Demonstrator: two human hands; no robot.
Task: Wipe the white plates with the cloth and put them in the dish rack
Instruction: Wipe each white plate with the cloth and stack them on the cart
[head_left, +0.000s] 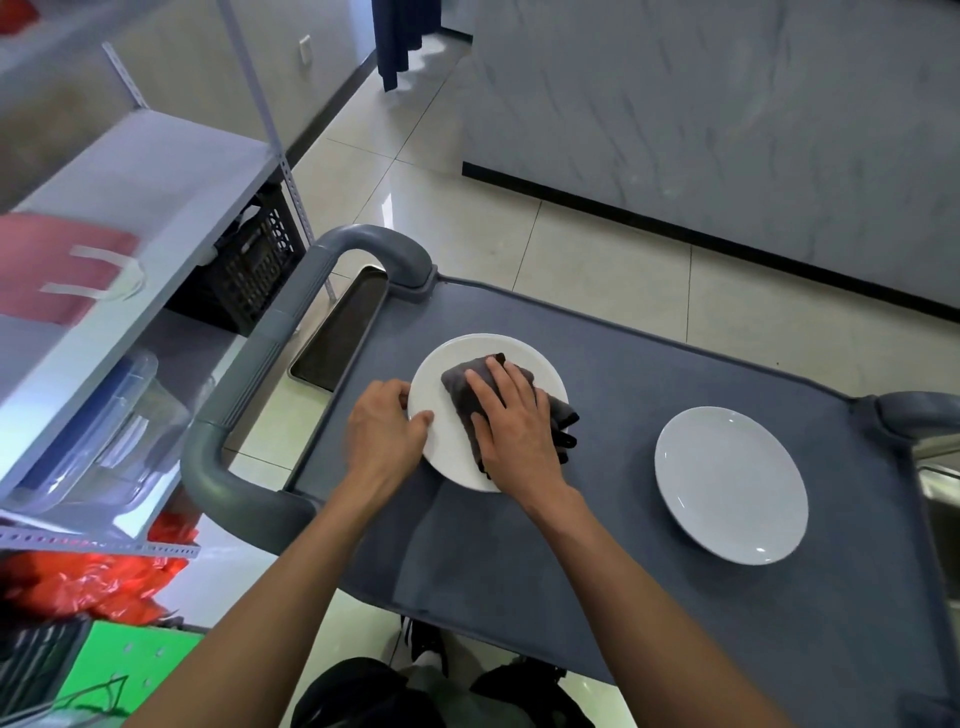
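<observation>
White porcelain fills the head view: one plate (452, 415) lies flat on the grey cart top (597, 545), directly in front of the person. The left hand (387, 428) pinches its left rim, thumb on top. The right hand (511, 423) presses flat, fingers straight, on the dark cloth (462, 382) over the plate's right half. The second plate (730, 486) lies well apart to the right, nearer the right hand. No dish rack is visible, so I cannot tell its direction.
</observation>
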